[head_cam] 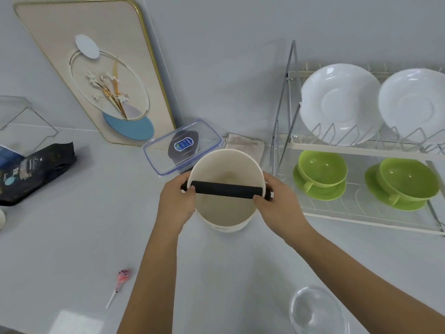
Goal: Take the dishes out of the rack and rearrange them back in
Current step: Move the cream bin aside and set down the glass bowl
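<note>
A cream round container (225,213) with a black bar (225,189) across its mouth stands on the counter in front of me. My left hand (177,201) grips its left side, thumb on the bar's end. My right hand (280,201) grips the right side the same way. To the right stands a two-tier wire dish rack (337,144). Two white plates (339,102) (414,104) stand upright on its top tier. Two green cups on green saucers (321,174) (407,183) sit on the bottom tier.
A clear lidded plastic box (183,147) and a folded cloth (245,143) lie behind the container. A framed picture (96,68) leans on the wall. A black bag (36,172) lies left, a lollipop (121,282) near front, a glass bowl (317,312) at bottom right.
</note>
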